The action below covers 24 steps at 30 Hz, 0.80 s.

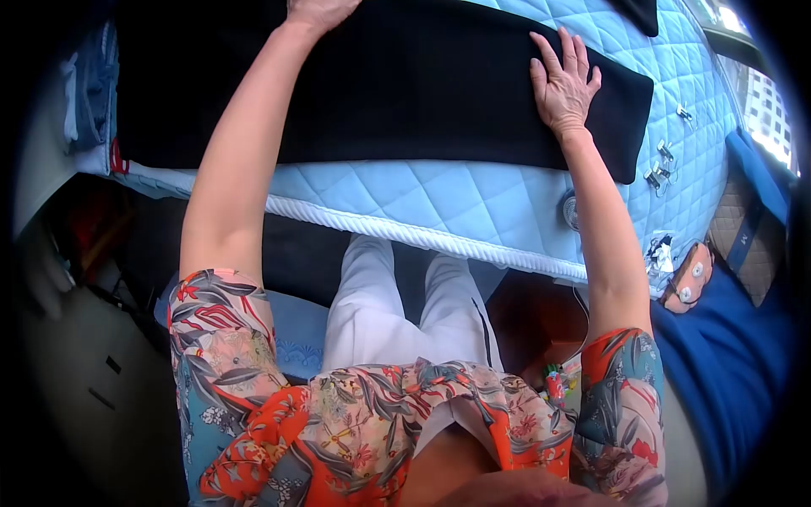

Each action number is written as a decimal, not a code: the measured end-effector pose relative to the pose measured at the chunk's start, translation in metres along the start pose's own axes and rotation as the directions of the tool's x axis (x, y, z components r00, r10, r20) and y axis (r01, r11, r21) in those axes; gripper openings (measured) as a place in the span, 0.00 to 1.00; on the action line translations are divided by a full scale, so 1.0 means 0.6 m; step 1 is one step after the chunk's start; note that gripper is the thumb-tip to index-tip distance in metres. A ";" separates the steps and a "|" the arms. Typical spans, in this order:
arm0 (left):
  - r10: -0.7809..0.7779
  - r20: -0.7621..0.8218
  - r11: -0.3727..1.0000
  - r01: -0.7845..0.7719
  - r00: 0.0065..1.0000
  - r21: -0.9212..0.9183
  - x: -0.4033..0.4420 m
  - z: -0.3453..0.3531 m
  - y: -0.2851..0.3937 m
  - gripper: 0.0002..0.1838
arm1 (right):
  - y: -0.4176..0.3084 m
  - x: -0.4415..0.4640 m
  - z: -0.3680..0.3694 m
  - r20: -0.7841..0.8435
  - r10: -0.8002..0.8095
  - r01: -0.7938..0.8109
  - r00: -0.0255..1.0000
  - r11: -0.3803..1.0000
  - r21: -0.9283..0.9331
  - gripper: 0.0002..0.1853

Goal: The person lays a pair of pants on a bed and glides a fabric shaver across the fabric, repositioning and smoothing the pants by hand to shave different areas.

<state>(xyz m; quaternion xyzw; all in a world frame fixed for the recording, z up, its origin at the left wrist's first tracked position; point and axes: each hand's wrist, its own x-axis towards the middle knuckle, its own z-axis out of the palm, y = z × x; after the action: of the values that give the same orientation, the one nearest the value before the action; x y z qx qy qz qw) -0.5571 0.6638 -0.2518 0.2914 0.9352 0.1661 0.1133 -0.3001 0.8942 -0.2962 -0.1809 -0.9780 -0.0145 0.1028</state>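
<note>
A long piece of black fabric [422,93], shaped like a garment leg, lies across a light-blue quilted cover [405,193]. My right hand [564,89] rests flat on the fabric near its right end, fingers spread and nothing held. At the top edge of the view, my left hand [321,12] is over the fabric's far part. Its fingers are cut off by the frame, so whether they grip the cloth cannot be seen.
Several small metal clips [665,152] lie on the quilt at right. A round object [571,209] sits beside my right forearm. Near the right corner is a brown pouch-like item [688,277]. Blue cloth [735,346] hangs lower right. Folded denim-like cloth [91,97] is at left.
</note>
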 end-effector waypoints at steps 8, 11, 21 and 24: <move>0.201 -0.320 0.979 -0.182 0.926 0.090 -0.227 0.084 0.007 0.23 | -0.009 0.005 -0.017 0.051 0.029 -0.030 0.998 0.999 0.025 0.21; 0.108 -0.345 0.987 -0.059 0.932 0.149 -0.233 0.094 -0.014 0.26 | 0.010 0.011 -0.040 0.070 -0.040 0.030 0.997 0.990 0.139 0.21; 0.075 -0.359 0.982 -0.006 0.930 0.191 -0.229 0.098 -0.015 0.27 | 0.286 0.052 -0.083 0.364 0.387 -0.388 0.847 0.919 -0.074 0.20; 0.079 -0.344 0.976 -0.003 0.936 0.216 -0.233 0.095 -0.008 0.26 | 0.353 0.042 -0.066 0.459 0.253 -0.278 0.851 0.960 -0.014 0.20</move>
<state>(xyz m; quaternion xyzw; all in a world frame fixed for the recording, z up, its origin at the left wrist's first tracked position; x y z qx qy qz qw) -0.4298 0.5925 -0.2900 0.2870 0.9465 0.1171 -0.0901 -0.2400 1.0986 -0.2542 -0.3097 -0.9402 0.0686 -0.1242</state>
